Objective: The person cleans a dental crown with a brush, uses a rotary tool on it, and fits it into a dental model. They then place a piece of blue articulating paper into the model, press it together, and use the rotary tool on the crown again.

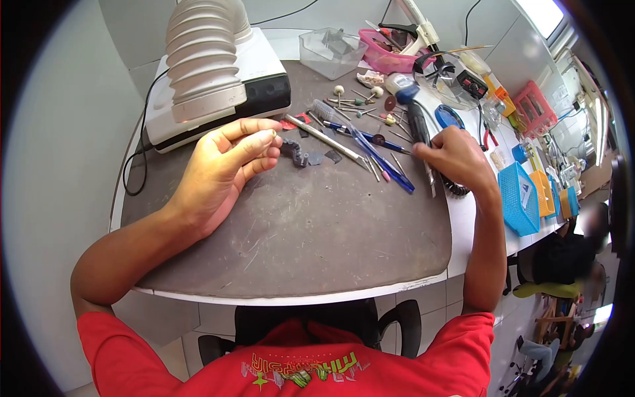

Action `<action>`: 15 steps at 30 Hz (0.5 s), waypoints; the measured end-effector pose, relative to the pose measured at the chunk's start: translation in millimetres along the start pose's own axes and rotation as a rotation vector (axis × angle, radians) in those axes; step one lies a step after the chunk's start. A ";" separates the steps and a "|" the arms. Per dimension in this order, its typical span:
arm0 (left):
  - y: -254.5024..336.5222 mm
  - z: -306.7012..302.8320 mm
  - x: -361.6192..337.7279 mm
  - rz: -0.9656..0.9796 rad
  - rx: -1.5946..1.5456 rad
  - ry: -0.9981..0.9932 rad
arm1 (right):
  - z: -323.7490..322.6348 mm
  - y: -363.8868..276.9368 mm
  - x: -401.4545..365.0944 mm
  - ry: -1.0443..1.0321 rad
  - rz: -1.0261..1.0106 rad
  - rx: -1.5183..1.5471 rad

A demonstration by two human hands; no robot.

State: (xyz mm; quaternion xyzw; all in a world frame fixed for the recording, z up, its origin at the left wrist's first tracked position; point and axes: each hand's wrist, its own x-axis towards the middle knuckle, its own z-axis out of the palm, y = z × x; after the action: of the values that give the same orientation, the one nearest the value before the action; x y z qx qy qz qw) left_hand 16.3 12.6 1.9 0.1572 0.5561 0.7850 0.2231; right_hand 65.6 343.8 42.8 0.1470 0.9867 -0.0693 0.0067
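Observation:
My left hand [221,159] is raised over the left part of the mat, thumb and forefinger pinched on a small pale piece [273,133], mostly hidden by the fingertips. Close to it lie a grey toothed dental model [294,153] and a metal-handled knife [324,139]. On the right, my right hand [458,157] is closed with its fingers curled. It is beside a black rotary handpiece [418,122], and a slim metal tool [432,182] shows below it. What the curled fingers grip is hidden.
Blue tweezers [387,165], burs and polishing bits [357,101] crowd the mat [311,245]. A ribbed suction hose [204,59] stands back left. Behind are a clear box [331,56] and a pink basket [387,61]. Blue baskets [518,198] line the right; a person [562,258] sits beyond.

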 end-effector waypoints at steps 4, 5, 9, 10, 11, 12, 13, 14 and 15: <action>-0.1 0.6 0.8 -0.027 -0.008 -0.043 | -12.4 16.9 4.4 0.073 0.039 0.226; 0.2 -0.1 0.2 -0.031 -0.012 -0.058 | -15.4 21.0 6.9 0.062 0.037 0.318; -0.6 -0.2 0.0 -0.018 -0.003 -0.038 | -27.0 29.8 0.8 0.123 -0.034 0.563; -1.1 -0.9 0.2 -0.018 -0.007 -0.054 | -23.9 36.5 3.6 0.156 -0.035 0.660; -1.5 -1.2 0.0 -0.018 -0.010 -0.070 | -23.4 35.7 3.1 0.192 -0.045 0.729; 0.3 0.5 -1.1 -0.020 -0.013 -0.071 | -23.1 30.8 1.9 0.225 -0.057 0.829; 0.9 0.8 -1.3 -0.019 -0.015 -0.052 | -22.3 23.7 0.0 0.255 -0.067 0.927; 1.3 0.4 -0.7 -0.028 -0.009 -0.070 | -14.9 9.5 -2.5 0.338 -0.072 1.104; 1.2 -0.1 -0.5 -0.036 -0.005 -0.085 | -8.0 -7.1 -6.2 0.416 -0.075 1.280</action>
State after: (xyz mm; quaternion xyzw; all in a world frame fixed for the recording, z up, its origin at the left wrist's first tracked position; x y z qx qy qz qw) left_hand 16.4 11.9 3.0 0.1800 0.5467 0.7750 0.2611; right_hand 69.6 336.4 51.9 0.0980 0.7361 -0.6110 -0.2743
